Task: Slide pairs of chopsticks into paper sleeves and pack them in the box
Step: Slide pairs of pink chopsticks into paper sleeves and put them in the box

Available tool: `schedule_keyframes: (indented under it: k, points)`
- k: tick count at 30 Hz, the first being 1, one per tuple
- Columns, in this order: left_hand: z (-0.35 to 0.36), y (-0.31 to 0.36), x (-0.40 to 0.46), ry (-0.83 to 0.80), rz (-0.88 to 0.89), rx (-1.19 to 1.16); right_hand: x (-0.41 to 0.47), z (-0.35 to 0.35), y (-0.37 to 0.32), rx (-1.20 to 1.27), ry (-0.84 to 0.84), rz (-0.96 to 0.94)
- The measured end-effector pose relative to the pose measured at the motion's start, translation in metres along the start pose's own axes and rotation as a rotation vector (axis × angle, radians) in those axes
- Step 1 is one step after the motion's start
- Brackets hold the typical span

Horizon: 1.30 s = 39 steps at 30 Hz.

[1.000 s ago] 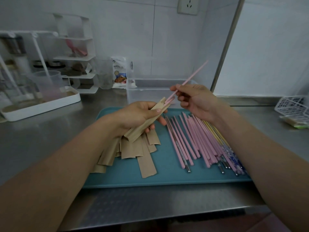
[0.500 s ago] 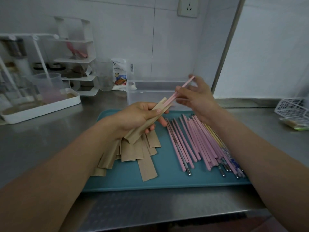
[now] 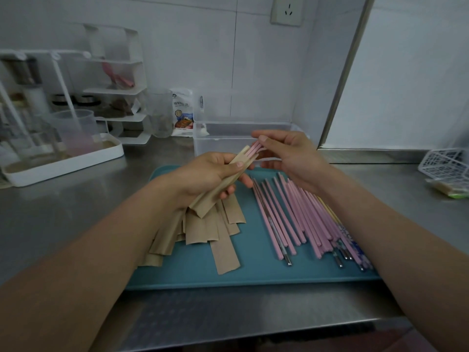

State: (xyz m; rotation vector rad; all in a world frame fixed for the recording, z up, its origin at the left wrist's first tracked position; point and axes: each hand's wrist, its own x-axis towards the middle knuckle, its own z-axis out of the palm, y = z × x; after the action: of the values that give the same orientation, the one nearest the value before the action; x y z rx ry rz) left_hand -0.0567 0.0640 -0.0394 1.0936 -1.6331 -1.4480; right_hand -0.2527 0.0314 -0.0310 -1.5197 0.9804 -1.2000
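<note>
Above the teal tray (image 3: 177, 273): my left hand (image 3: 203, 174) clamped around a paper sleeve (image 3: 218, 189). Pink chopstick pair (image 3: 253, 151) mostly inside it, ends protruding. My right hand (image 3: 291, 158): fingertips (image 3: 262, 138) pinched together on those ends. Clear box (image 3: 223, 143) just beyond the tray.

Looks like a kitchen, maybe at a place that serves food; shiny steel counter (image 3: 76, 207) all along the white tiled wall (image 3: 193, 47); white rack (image 3: 119, 90) with small shelves at the back; clear jug (image 3: 73, 128) on a white tray (image 3: 63, 163); small food packet (image 3: 183, 113) leaning by the wall; power socket (image 3: 288, 10) high up; blue tray (image 3: 193, 270) full of pink chopsticks (image 3: 291, 219) and brown paper sleeves (image 3: 203, 227); clear box (image 3: 228, 138) behind.
</note>
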Motion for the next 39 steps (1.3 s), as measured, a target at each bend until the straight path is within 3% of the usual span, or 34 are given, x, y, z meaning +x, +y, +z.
schedule_keyframes:
  k: [5,8,13,16,21,25,29,35,39]
  points:
    - [-0.001,-0.002,0.001,-0.017,-0.008,0.002,0.002,-0.003,0.004,0.02,-0.072,0.028]
    - [-0.002,0.003,-0.004,0.015,0.015,-0.034,0.003,-0.005,0.002,0.129,-0.027,0.022]
    - [-0.03,0.013,0.004,0.508,0.095,-0.208,0.009,-0.026,-0.009,0.367,0.376,-0.067]
    - [-0.034,0.006,0.007,0.626,0.121,-0.017,0.012,-0.032,-0.011,0.319,0.594,-0.137]
    - [-0.046,-0.01,0.008,0.728,0.182,0.452,0.034,-0.027,-0.026,0.105,0.658,-0.118]
    - [-0.063,-0.014,0.001,0.621,0.142,0.941,0.065,-0.01,-0.029,-0.137,0.605,0.029]
    - [-0.072,-0.013,-0.002,0.456,0.12,1.064,0.081,0.01,-0.023,-0.325,0.564,0.095]
    - [-0.07,-0.02,0.001,0.384,0.061,1.144,0.091,0.006,-0.01,-0.805,0.466,0.129]
    - [-0.071,-0.023,0.003,0.374,0.087,1.12,0.087,0.003,-0.001,-1.058,0.45,0.05]
